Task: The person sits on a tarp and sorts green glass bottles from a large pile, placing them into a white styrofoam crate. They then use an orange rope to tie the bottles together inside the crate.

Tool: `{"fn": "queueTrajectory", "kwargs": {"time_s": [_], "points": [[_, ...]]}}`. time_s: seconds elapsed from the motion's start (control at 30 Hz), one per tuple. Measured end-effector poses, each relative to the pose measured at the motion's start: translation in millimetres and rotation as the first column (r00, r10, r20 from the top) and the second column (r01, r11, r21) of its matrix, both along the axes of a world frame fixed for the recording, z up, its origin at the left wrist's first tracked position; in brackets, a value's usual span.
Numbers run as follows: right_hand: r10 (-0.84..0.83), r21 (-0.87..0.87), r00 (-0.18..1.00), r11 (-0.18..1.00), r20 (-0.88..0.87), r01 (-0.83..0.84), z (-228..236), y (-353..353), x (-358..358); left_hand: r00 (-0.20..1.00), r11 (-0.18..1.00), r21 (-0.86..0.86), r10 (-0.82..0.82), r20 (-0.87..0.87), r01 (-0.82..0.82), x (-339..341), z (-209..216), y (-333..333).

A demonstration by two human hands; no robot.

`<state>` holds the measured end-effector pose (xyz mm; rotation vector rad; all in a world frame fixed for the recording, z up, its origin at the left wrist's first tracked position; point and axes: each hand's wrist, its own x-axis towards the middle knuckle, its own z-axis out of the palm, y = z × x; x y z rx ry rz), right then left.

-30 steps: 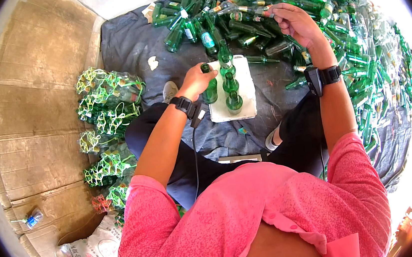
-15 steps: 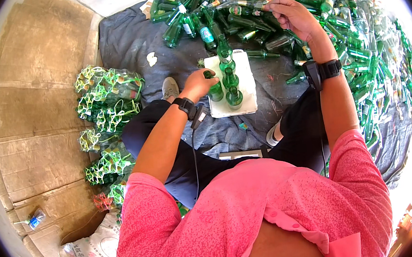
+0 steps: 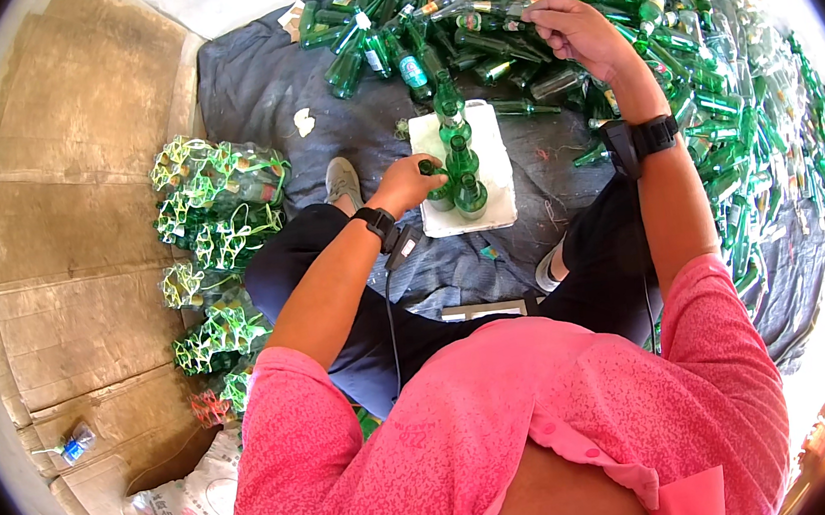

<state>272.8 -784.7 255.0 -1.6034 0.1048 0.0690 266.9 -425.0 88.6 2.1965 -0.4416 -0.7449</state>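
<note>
On a white slab [image 3: 495,203], several green glass bottles stand upright in a row, the nearest of them a green bottle [image 3: 470,198]. My left hand [image 3: 407,186] is closed around the upper part of another green bottle [image 3: 440,194], which stands at the left of the row, close against it. Farther off to the right, my right hand [image 3: 578,34] reaches over the bottle heap with thumb and fingers pinched together at the end of a glass bottle [image 3: 512,25]. The fingers partly hide that end.
A large heap of loose bottles [image 3: 708,106] fills the far side and right, on a dark sheet [image 3: 263,82]. Bottles bundled with green-yellow straps [image 3: 223,177] stand at left beside cardboard [image 3: 68,233]. A white sack [image 3: 192,502] lies at lower left. My shoes [image 3: 342,179] flank the slab.
My left hand has moved slightly right with its bottle, bringing it closer to the row. My right hand has shifted a little to the left over the heap.
</note>
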Motion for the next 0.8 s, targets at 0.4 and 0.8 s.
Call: {"fn": "queueTrajectory", "kwargs": {"time_s": [0.4,0.8], "points": [[0.01,0.032,1.0,0.999,-0.02,-0.01,-7,-2,3,0.963,0.965,0.214,-0.195,0.186,0.154,-3,24,-6],[0.003,0.017,0.999,1.0,-0.037,-0.002,-4,5,1,0.897,0.9,0.405,-0.305,0.319,0.162,8,28,-2]]}}
